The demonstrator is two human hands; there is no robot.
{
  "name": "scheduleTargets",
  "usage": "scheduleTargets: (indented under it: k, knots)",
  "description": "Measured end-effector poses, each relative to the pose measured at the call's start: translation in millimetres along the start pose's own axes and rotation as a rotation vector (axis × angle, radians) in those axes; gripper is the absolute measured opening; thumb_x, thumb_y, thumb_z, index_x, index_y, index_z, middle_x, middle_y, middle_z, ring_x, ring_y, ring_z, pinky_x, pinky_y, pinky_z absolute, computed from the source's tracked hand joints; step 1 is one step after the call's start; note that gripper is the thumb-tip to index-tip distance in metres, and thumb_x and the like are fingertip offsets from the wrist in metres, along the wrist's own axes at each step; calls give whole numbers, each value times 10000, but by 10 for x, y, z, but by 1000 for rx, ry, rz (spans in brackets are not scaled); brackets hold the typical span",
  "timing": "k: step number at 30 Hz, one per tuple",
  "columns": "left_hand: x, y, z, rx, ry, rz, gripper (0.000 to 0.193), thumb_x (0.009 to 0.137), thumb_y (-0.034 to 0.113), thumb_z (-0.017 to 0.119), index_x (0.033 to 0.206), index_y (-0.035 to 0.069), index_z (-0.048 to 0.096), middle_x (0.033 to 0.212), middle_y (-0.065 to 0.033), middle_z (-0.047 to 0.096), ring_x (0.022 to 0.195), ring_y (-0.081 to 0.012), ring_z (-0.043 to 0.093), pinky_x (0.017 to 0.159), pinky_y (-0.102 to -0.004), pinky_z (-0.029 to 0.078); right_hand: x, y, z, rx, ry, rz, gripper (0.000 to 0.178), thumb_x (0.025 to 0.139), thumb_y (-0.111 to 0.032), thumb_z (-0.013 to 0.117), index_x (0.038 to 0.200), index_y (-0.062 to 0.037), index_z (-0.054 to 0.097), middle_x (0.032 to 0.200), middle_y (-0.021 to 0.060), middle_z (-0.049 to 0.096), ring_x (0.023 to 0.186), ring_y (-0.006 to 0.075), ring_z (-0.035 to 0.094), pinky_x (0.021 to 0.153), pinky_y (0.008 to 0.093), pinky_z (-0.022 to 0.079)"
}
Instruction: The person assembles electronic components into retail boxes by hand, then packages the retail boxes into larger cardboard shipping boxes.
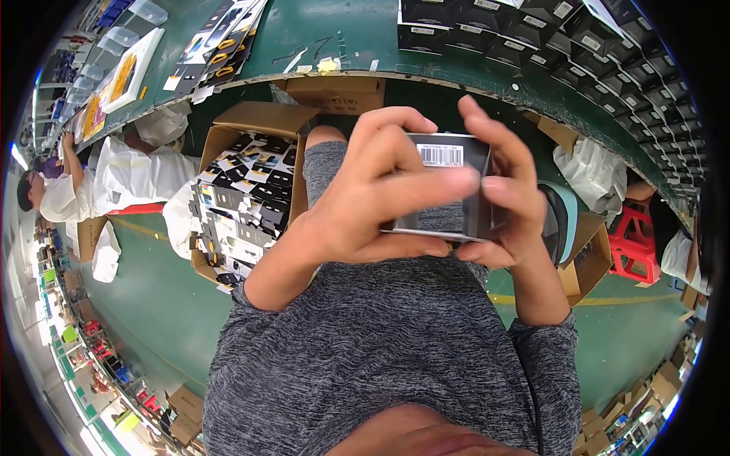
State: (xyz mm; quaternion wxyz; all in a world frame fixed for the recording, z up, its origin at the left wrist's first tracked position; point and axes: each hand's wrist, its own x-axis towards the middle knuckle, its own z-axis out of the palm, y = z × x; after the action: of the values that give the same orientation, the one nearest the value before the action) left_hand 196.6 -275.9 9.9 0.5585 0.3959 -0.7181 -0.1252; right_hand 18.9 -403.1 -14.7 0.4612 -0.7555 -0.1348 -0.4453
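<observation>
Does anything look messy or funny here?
Yes: a crumpled yellow scrap lies among loose pale bits near the edge of the green table, messy compared with the rows of black boxes. The small box in the left hand and right hand shows no clear damage, though partly covered.

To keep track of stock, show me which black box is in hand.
The black box held between the left hand and right hand; the rows of black boxes on the green table are untouched.
</observation>
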Motion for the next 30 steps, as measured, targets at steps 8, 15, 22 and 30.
scheduleTargets:
  k: [8,15,22,30]
  knots:
    - [102,131,-8,199,-78,-13,460,699,284,862,1149,246,780,1052,-56,534,1181,-391,543,994,-483,494,-48,-83,62,-114,40,116,629,874,-580,711,1219,-58,651,1406,329,474,1311,499,523,1047,538,489]
    - [5,-132,149,171,275,262,289,666,184,856,940,118,787,1085,-69,688,1215,-446,627,902,-511,553,-50,39,194,-192,162,-38,452,969,-529,638,1111,-101,672,1403,270,470,1355,515,468,1075,562,461]
    - [22,45,12,2,239,12,1399,413,613,948,1498,-72,390,1486,-309,447,1330,-444,526,996,-521,528,49,-137,390,216,557,240,595,889,-279,809,1317,-105,435,1435,282,437,1322,447,527,1024,482,496]
    - [26,-96,-38,493,196,70,736,633,176,839,1331,42,646,1168,-109,686,996,-280,654,871,-386,503,93,-92,324,371,448,583,1021,714,-470,906,1447,15,385,1477,165,471,1379,264,463,1131,389,381]
